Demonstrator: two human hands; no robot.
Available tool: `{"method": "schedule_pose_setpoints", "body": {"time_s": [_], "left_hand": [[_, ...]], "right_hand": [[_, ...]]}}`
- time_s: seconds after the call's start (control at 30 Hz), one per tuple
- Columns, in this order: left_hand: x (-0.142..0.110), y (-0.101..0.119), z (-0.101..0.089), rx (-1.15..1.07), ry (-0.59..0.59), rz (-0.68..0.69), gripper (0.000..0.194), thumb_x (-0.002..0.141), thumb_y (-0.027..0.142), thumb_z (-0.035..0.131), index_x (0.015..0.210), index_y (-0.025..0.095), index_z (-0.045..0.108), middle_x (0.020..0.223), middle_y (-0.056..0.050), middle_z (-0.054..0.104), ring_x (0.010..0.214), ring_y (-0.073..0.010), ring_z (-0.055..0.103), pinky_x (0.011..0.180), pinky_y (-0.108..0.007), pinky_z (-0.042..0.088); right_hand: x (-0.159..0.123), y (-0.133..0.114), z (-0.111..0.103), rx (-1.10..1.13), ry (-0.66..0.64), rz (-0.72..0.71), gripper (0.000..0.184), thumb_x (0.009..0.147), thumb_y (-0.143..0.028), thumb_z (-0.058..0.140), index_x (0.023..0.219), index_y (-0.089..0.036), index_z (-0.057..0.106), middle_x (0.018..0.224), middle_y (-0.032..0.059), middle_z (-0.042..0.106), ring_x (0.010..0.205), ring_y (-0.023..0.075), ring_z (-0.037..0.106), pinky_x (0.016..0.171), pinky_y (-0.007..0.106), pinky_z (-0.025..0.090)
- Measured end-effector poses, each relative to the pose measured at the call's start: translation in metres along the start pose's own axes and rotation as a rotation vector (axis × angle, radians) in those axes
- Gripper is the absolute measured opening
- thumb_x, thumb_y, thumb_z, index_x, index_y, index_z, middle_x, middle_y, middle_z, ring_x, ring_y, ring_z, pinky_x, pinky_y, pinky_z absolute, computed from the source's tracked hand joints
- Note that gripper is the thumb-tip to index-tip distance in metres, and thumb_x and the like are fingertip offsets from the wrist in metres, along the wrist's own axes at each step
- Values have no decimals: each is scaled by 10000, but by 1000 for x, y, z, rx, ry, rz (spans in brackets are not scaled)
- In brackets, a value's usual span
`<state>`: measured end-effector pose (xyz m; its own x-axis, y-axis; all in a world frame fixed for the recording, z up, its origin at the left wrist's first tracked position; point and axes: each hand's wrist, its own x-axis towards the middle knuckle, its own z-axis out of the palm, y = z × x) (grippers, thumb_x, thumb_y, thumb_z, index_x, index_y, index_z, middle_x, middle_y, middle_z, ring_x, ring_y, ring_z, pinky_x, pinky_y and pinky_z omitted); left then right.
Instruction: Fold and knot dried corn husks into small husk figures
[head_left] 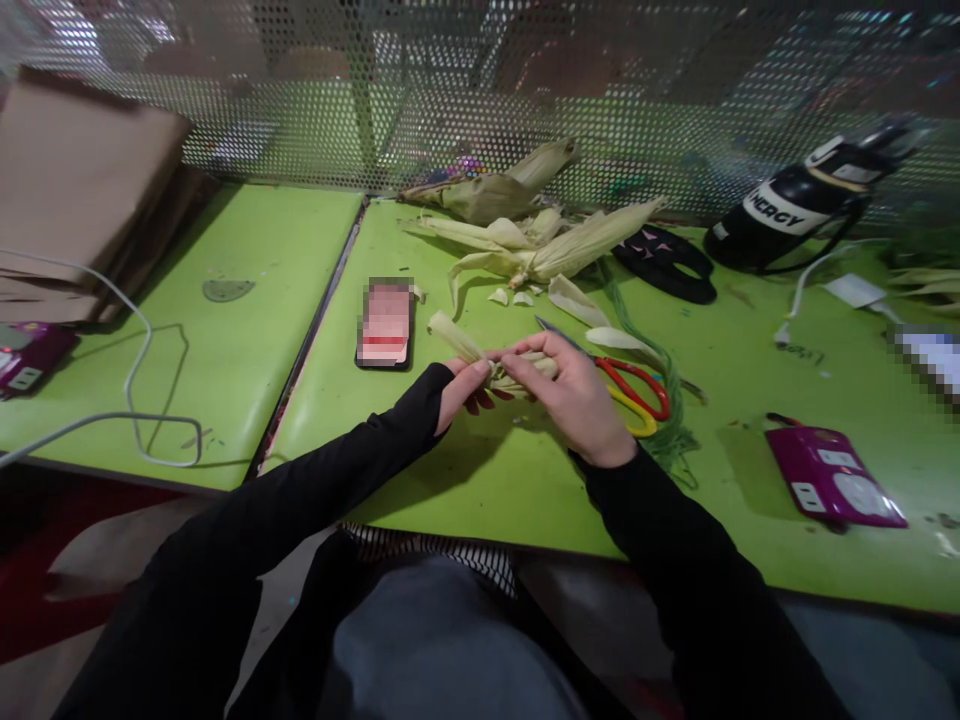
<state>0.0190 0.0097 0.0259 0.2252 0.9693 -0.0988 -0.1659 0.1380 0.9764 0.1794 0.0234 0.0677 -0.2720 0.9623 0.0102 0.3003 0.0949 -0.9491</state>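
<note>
My left hand (463, 388) and my right hand (574, 395) meet over the green table (487, 480), both pinched on a small bundle of pale corn husk strips (480, 355). The husk bundle sticks out up and to the left from between my fingers. Scissors (634, 390) with red and yellow handles lie on the table just right of my right hand, partly under it. A pile of dried corn husks (540, 240) lies farther back in the middle.
A phone (385, 323) lies left of my hands. Green string (667, 410) trails by the scissors. A purple power strip (832, 478) sits at right, a black bottle (802, 205) and black tape rolls (667, 262) behind. Cardboard (82, 190) and a white cable (142, 400) occupy the left table.
</note>
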Motion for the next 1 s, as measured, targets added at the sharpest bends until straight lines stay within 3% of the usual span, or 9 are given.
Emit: {"method": "schedule_pose_setpoints", "body": {"time_s": [0.17,0.3,0.47,0.6,0.73,0.9,1.0], "left_hand": [[-8,13,2,-78,42,-50,392,892,404,540,1055,68,657,744,-80,699,614,-118,632,582,-224,485],[-8,18,2,-58,35,-81,339,899,385,528,964,79,660,642,-31,640,506,-93,580,492,-202,416],[-4,12,5,8,48,-10,356,918,303,427,859,81,699,412,53,414,376,-67,362,427,-206,301],[-6,10,6,-9,27,16,330,904,272,432,840,89,699,429,58,398,389,-65,331,421,-206,256],[-7,9,4,-46,-41,-47,315,919,264,424,857,92,680,442,65,395,388,-64,322,409,-205,235],[-4,8,2,-81,-21,-32,349,967,278,377,809,112,640,445,62,428,385,-64,375,429,-198,309],[-2,10,1,-111,31,-39,354,979,249,343,769,124,599,470,45,487,386,-64,426,434,-196,349]], "right_hand": [[-1,5,2,-139,132,-195,291,828,-476,690,783,-209,583,710,-9,625,571,112,503,511,246,403],[-2,4,0,-141,102,-340,187,865,-361,672,806,-213,574,752,-22,583,648,111,524,584,245,432],[-1,0,-6,5,127,-322,157,867,-320,667,818,-219,557,729,-37,550,595,93,505,533,229,422],[1,2,-10,16,191,-303,172,842,-322,698,801,-218,568,685,-45,543,567,87,485,511,224,406],[4,6,-13,30,198,-254,200,833,-356,710,802,-218,569,679,-46,548,559,84,490,515,223,421],[7,10,-18,105,82,-88,330,873,-557,598,949,-238,559,707,-17,600,563,112,533,512,243,446],[4,8,-16,5,-61,4,434,838,-645,574,895,-216,578,676,0,602,544,118,530,479,243,418]]}}
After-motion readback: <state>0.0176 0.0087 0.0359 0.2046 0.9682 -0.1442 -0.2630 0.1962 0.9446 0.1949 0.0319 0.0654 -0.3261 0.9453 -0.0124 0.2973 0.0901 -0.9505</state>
